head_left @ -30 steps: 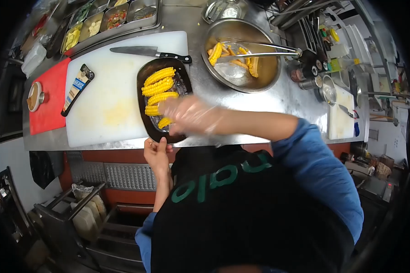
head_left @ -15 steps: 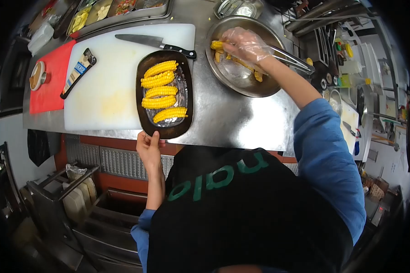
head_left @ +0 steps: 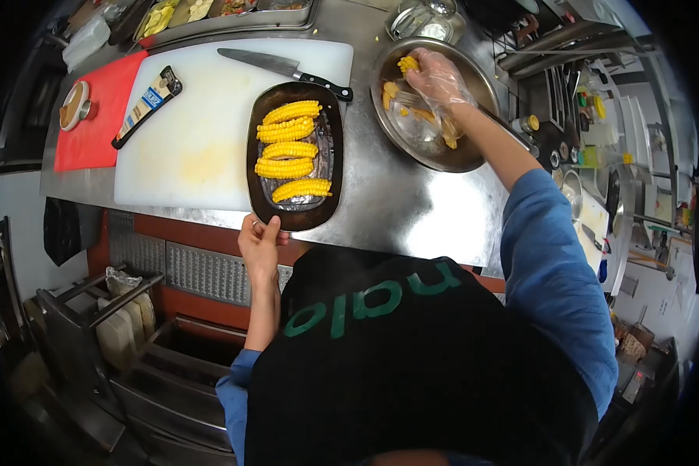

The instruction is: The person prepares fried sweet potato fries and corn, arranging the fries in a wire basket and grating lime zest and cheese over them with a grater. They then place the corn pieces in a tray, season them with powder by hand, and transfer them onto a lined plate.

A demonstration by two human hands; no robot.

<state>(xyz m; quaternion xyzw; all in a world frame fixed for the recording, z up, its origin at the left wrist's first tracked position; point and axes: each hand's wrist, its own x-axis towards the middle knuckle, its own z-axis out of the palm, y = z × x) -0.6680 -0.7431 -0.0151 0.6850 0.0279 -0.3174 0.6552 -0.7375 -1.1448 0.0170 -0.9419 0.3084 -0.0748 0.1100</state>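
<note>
A dark oval dish holds several yellow corn strips lying side by side. My left hand grips the dish's near rim between thumb and fingers. In a clear plastic glove, my right hand reaches into the steel mixing bowl and is closed on a piece of corn. More yellow pieces lie at the bottom of that bowl, partly hidden by the glove. Metal tongs rest across the bowl's right side, mostly behind my wrist.
Left of the dish are a white cutting board, a knife and a long labelled package. A red board carries a small round container. Behind stand a tray of ingredients and another metal bowl.
The whole view has shifted slightly, moving the counter items rightward. In the bowl, my right hand has turned a little, and the corn piece now points more upward. My left hand stays on the dish.
</note>
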